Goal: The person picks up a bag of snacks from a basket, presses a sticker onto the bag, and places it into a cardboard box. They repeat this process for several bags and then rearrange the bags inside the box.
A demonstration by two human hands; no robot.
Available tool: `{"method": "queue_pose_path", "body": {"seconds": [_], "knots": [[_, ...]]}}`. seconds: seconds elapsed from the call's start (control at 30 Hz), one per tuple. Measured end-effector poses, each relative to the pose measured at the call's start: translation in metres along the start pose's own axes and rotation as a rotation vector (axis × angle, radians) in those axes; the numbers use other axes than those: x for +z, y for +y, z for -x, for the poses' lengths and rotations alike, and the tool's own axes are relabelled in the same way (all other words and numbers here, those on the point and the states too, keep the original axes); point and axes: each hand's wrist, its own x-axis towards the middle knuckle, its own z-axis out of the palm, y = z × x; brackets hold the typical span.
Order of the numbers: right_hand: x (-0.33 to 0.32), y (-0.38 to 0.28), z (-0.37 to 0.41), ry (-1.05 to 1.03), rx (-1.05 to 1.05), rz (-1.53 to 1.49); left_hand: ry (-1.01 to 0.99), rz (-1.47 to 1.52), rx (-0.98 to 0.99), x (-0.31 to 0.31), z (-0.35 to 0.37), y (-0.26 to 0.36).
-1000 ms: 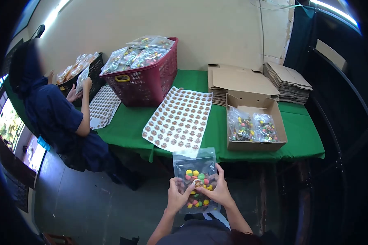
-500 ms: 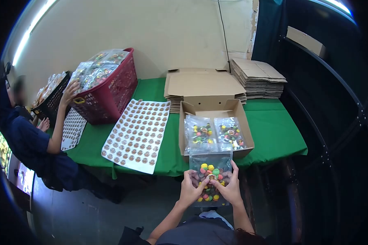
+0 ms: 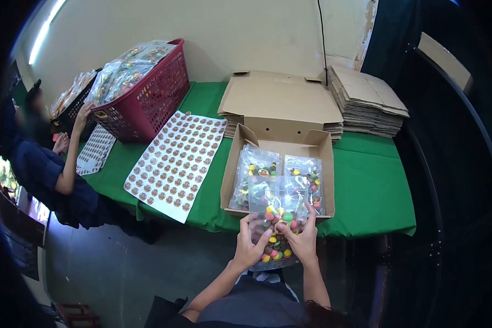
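Observation:
Both my hands hold one clear bag of coloured candies (image 3: pixel 277 217) upright at the near edge of an open cardboard box (image 3: pixel 321 146). My left hand (image 3: pixel 249 245) grips its left side and my right hand (image 3: pixel 301 240) its right side, thumbs pressing the front near a small round sticker. Inside the box lie two similar filled bags (image 3: pixel 256 170). A sheet of round brown stickers (image 3: pixel 174 159) lies on the green table (image 3: pixel 369 186) to the left of the box.
A red basket (image 3: pixel 147 105) full of bags stands at the back left. Another person in dark blue (image 3: pixel 49 172) reaches toward it, beside a black crate (image 3: pixel 71 106) and a second sticker sheet (image 3: pixel 95 150). Flat cardboard stacks (image 3: pixel 366 101) lie behind the box.
My hands have carried the bag forward and up, from in front of the table to the box's near edge. The other person's hand stays at the red basket.

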Motion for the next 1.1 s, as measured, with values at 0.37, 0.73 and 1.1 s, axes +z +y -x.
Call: {"method": "queue_pose_path", "body": {"seconds": [0.37,0.73,1.1], "knots": [[0.003,-0.011,-0.048,0.228,-0.085,-0.044,-0.102,-0.039,0.067,-0.001,-0.071,0.001],[0.026,0.003,-0.082,0.146,-0.089,-0.104,-0.147,-0.149,-0.002,-0.026,-0.13,0.01],[-0.004,0.009,-0.118,-0.053,-0.149,0.033,0.01,-0.119,-0.051,-0.005,-0.156,-0.015]]}}
